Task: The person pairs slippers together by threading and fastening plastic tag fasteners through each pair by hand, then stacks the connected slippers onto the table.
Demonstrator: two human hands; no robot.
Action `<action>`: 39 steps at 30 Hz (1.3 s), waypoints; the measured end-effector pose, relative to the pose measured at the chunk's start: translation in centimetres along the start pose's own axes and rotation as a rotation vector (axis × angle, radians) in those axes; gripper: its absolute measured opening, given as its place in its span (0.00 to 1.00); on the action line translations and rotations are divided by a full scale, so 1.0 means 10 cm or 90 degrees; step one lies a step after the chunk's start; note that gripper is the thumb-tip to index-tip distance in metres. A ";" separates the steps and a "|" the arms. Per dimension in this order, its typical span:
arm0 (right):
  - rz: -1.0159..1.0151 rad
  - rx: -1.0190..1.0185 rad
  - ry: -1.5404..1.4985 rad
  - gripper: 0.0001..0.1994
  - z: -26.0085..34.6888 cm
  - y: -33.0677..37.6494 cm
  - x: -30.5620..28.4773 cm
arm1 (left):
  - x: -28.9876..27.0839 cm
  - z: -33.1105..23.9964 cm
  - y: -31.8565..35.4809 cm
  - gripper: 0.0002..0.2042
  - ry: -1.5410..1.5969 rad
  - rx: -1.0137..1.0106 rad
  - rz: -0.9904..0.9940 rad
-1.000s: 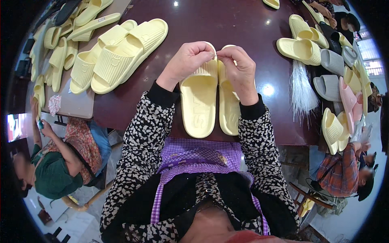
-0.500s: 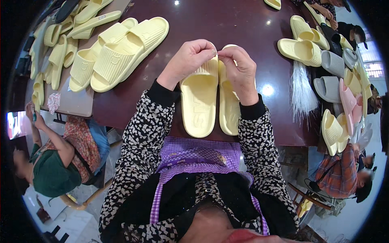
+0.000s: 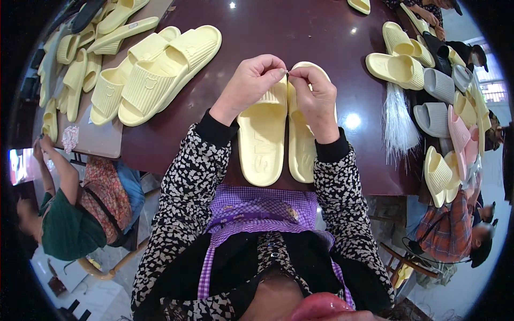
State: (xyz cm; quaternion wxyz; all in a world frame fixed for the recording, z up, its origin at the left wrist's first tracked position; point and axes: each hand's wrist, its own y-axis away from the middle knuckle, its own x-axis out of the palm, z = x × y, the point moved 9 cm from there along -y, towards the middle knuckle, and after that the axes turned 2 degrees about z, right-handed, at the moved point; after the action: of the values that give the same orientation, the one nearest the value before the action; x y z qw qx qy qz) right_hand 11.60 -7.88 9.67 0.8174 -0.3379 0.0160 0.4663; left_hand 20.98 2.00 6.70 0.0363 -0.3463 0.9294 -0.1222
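Note:
A pair of pale yellow slide slippers lies side by side on the dark table in front of me, heels toward me. Over the ribbed strap of the left slipper [image 3: 262, 144] is my left hand [image 3: 250, 88], thumb and forefinger pinched together. My right hand [image 3: 316, 101] covers part of the right slipper [image 3: 302, 152], its fingertips pinched too. Both sets of fingertips meet above the gap between the two straps. Whatever they pinch is small and dark at the tip, too fine to make out.
Another yellow slipper pair [image 3: 155, 80] rests left on the table [image 3: 235, 27], beyond it a slipper heap [image 3: 77, 80]. A bundle of thin clear strands [image 3: 400, 123] lies right, beside yellow, grey and pink slippers [image 3: 432, 117]. Co-workers sit left [image 3: 75, 227] and right [image 3: 450, 230].
My hands have shifted only slightly, fingertips still meeting above the straps. The co-worker on the left has moved their arms a little.

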 end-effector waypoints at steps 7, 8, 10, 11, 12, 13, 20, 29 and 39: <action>0.008 0.060 -0.018 0.03 -0.06 0.03 0.04 | -0.01 0.10 0.02 0.06 0.009 -0.064 0.043; 0.006 0.062 -0.025 0.03 -0.07 0.03 0.05 | -0.01 0.11 0.02 0.06 -0.002 -0.069 0.050; 0.006 0.066 -0.033 0.03 -0.08 0.03 0.07 | 0.00 0.14 0.03 0.06 -0.026 -0.080 0.060; 0.008 0.078 -0.042 0.03 -0.08 0.03 0.08 | -0.01 0.14 0.03 0.06 -0.025 -0.080 0.058; 0.009 0.090 -0.051 0.03 -0.08 0.02 0.09 | -0.03 0.14 0.03 0.06 -0.008 -0.075 0.048; 0.009 0.101 -0.060 0.03 -0.08 0.01 0.10 | -0.04 0.12 0.03 0.06 0.009 -0.069 0.039; -0.046 0.046 0.006 0.06 0.06 -0.05 -0.06 | -0.08 -0.10 0.02 0.06 -0.001 -0.044 -0.030; -0.145 -0.046 -0.015 0.10 -0.01 0.02 -0.12 | -0.62 0.14 0.06 0.08 -0.042 -0.032 -0.228; -0.085 -0.101 0.177 0.11 0.50 0.41 -0.49 | -0.91 0.50 0.02 0.05 0.056 -0.046 -0.341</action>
State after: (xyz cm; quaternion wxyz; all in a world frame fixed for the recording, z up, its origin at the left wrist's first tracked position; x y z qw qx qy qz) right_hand 4.25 -7.35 12.97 0.8072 -0.4631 0.0690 0.3594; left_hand 28.52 7.02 1.65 -0.0502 -0.5753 0.8091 -0.1091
